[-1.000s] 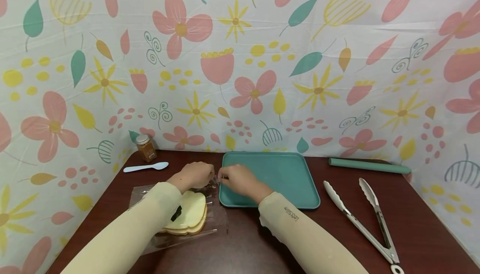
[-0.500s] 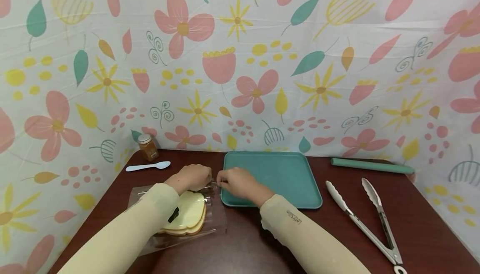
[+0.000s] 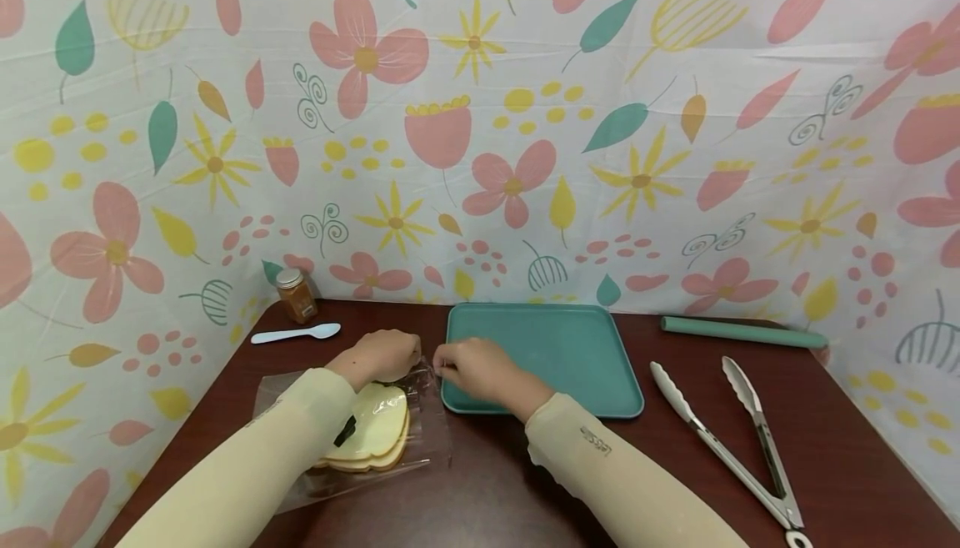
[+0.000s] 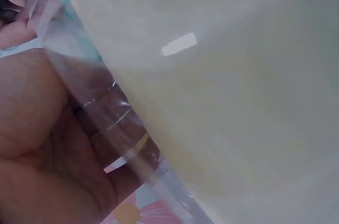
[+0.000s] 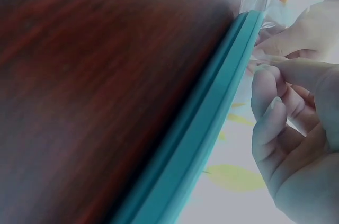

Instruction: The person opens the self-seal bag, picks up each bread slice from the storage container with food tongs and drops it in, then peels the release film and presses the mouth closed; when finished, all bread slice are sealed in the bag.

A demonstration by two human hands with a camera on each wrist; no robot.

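A clear plastic bag (image 3: 433, 439) with bread slices (image 3: 381, 424) inside lies on the table's left half. My left hand (image 3: 384, 356) pinches the bag's far right end, its forearm crossing over the bag. Right beside it, my right hand (image 3: 476, 367) pinches the same end between thumb and index finger, over the left rim of the teal tray (image 3: 540, 356). In the left wrist view a pale slice (image 4: 212, 102) fills most of the frame behind the film. The right wrist view has the fingertips meeting at the plastic. The exact grip of the left fingertips is partly hidden.
Behind the bag lie a light blue spoon (image 3: 296, 334) and a jar (image 3: 297, 296) with orange-brown contents. Spread metal tongs (image 3: 738, 444) lie at the right. A green rod (image 3: 742, 331) rests along the back edge, before a flowered cloth (image 3: 480, 114).
My hands have drawn slightly apart, both still at the bag's end. The bag and bread have shifted a little to the left. The other objects stay put.
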